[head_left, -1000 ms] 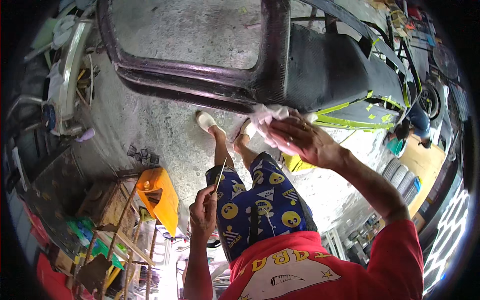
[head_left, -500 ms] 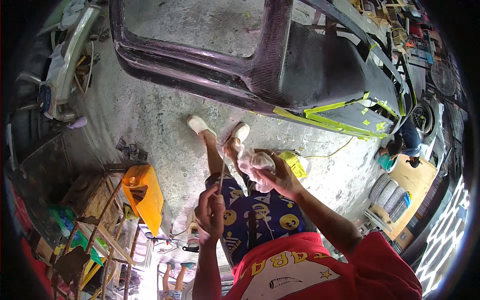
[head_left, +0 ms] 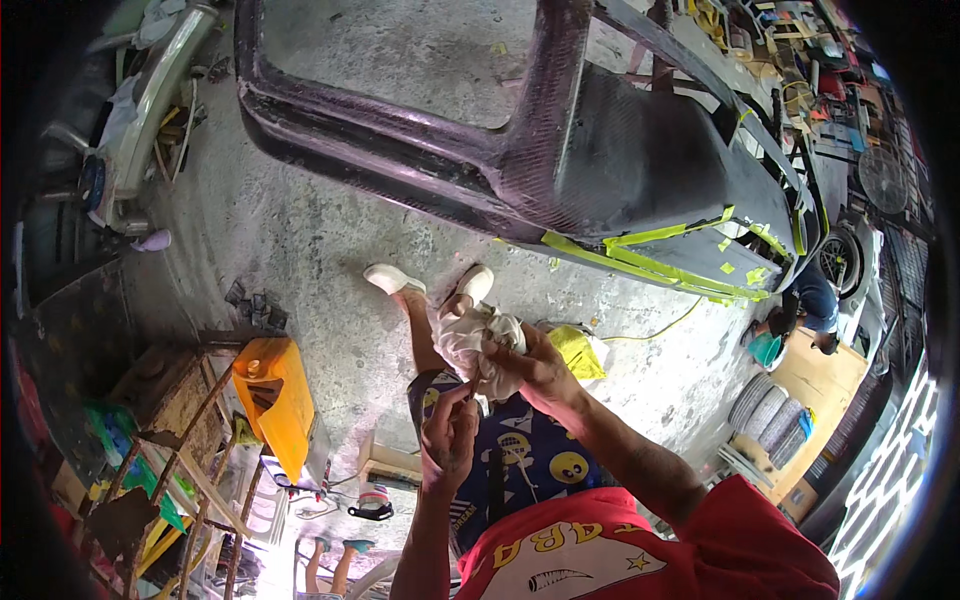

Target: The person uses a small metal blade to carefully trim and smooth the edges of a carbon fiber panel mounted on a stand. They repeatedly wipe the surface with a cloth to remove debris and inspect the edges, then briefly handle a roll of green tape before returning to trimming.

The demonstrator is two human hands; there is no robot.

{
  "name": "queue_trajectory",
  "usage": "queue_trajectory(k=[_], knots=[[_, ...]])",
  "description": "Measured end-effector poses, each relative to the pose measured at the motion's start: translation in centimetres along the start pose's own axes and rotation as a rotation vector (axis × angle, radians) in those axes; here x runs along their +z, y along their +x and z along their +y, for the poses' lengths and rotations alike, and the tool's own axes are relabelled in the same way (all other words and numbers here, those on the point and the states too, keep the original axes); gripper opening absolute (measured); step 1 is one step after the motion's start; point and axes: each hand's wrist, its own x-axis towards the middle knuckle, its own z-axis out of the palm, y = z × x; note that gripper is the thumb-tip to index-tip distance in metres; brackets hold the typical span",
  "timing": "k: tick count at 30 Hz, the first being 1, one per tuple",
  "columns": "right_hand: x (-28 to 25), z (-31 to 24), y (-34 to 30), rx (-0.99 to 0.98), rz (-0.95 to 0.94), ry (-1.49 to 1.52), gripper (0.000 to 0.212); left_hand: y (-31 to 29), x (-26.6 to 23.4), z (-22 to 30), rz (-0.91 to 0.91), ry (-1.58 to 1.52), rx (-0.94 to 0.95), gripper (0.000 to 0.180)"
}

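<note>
My right hand [head_left: 543,372] is closed on a crumpled whitish rag [head_left: 468,342], bunched up in front of my body. Just left of it and a little nearer, my left hand [head_left: 450,438] pinches the end of a thin, stick-like tool [head_left: 473,388]. Most of that tool is covered by the rag and fingers, so its exact kind is hidden. The two hands are close together, with the cloth folded around the tool's far part.
A large dark woven-textured body shell [head_left: 640,150], edged with yellow-green tape [head_left: 670,268], spans the far side. An orange cut-open jug [head_left: 275,395] stands left beside a rusty metal frame [head_left: 205,470]. A co-worker [head_left: 815,300] bends down at right near stacked tires [head_left: 765,410].
The rag has moved left and now wraps the thin tool, which stood bare in my left hand before. My left hand has shifted slightly right and nearer, and the hands have come together.
</note>
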Motion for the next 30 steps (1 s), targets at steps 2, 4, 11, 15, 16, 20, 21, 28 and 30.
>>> queue_trajectory(k=[2, 4, 11, 15, 16, 20, 21, 28, 30], knots=[[-0.4, 0.1, 0.2, -0.024, -0.014, -0.003, 0.038, -0.3, -0.4, -0.3, -0.018, -0.078, -0.055, 0.022], [-1.0, -0.1, 0.8, -0.099, -0.03, -0.005, 0.041, -0.5, -0.7, 0.5, -0.054, -0.049, -0.079, 0.022], [-4.6, -1.9, 1.4, -0.146, -0.06, -0.244, 0.05, -3.3, -2.8, -2.0, 0.004, 0.0, -0.063, 0.025], [-4.5, -0.7, 0.7, -0.05, -0.099, -0.236, 0.051, -2.0, -3.4, -1.4, 0.074, 0.065, 0.001, 0.029], [-4.6, 0.2, 0.7, -0.07, -0.138, -0.155, 0.051, -1.5, -2.8, -1.0, 0.077, 0.018, -0.015, 0.029], [-2.8, 1.0, 0.3, 0.164, -0.22, 0.424, 0.054, -0.6, 0.3, -2.1, 0.028, 0.013, -0.02, 0.023], [-2.6, 1.7, -0.1, 0.157, -0.205, 0.406, 0.055, -0.6, 1.1, -1.8, 0.052, -0.047, -0.016, 0.023], [-2.4, 2.0, -2.8, 0.065, -0.108, 0.259, 0.055, -1.4, 2.3, 0.7, 0.23, -0.19, -0.05, 0.027], [-2.1, 2.2, -3.3, -0.01, -0.015, 0.135, 0.047, -0.9, 1.7, 1.4, 0.334, -0.216, 0.057, 0.028]])
